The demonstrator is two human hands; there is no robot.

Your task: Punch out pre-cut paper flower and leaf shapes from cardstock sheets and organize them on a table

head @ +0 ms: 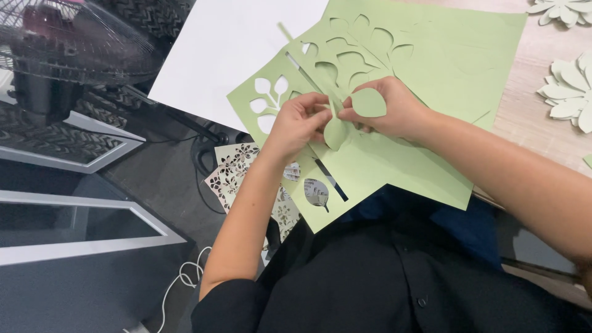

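- Head view: the left hand (300,120) is closed in a pinch on a thin green paper stem (333,106), fingertips pressed together just left of it.
- The right hand (390,111) is closed too, pinching the same piece from the other side; an oval leaf (369,102) lies against its fingers, and a second leaf (336,132) hangs below, between the two hands.
- Both hands are above green sheets (394,166) with leaf shapes cut out of them, which overhang the table edge toward the person's dark shirt (382,277).
- A white sheet (228,49) lies up and left of them, partly under them.
- Pale paper flowers (570,92) sit on the wooden table (524,117) at far right, well apart from the hands.
- A fan (68,43) stands at upper left; a white cable (185,277) lies on the dark floor.
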